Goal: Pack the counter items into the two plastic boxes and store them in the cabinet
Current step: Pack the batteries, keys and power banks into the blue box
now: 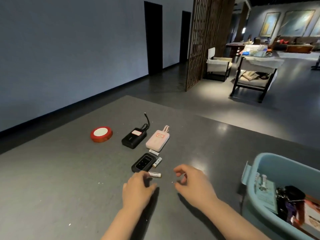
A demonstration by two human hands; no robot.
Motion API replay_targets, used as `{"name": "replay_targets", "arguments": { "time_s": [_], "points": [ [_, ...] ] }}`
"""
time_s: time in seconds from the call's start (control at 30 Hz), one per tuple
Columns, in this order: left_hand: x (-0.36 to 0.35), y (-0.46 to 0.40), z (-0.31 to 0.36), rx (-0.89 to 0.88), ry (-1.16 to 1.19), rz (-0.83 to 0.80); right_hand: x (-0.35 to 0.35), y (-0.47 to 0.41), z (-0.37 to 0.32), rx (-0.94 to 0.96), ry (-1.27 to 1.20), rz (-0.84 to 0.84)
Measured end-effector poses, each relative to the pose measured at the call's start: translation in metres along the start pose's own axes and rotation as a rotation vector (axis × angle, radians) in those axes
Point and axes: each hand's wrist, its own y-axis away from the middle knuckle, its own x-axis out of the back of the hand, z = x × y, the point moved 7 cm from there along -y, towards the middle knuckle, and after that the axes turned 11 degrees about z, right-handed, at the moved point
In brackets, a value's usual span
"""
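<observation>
On the grey counter (69, 179) lie a red round tin (101, 134), a black power bank (134, 137) with a cable, a pink power bank (157, 140) and a small black device (142, 162). Three batteries lie near it: one (154, 152) above, one (157, 161) beside, one (155, 174) below. My left hand (137, 189) hovers just below the lowest battery, fingers curled, holding nothing that I can see. My right hand (192, 181) is to its right, fingers loosely curled and empty. A light blue plastic box (256, 167) stands at the right with keys and papers inside.
The counter's far edge runs diagonally behind the items. Beyond it are a dark floor, a wooden lattice screen (204, 40) and chairs (254, 73). A grey wall is to the left.
</observation>
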Motion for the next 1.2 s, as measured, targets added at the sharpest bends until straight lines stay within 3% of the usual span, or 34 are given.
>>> {"name": "replay_targets", "arguments": {
  "time_s": [0.47,0.83,1.1,1.2],
  "points": [
    [-0.038,-0.034,-0.007,-0.159,-0.101,0.124,-0.103,-0.089,0.012,-0.154,0.147,-0.024],
    [-0.039,-0.038,-0.011,-0.173,-0.095,0.193,-0.117,-0.103,0.01,-0.091,0.199,-0.016],
    [-0.031,-0.037,-0.011,-0.232,-0.023,0.047,-0.086,-0.079,0.034,-0.111,0.248,-0.021],
    [-0.033,-0.034,-0.013,-0.279,0.009,-0.112,-0.078,-0.058,0.04,-0.107,0.204,-0.022]
  ]
}}
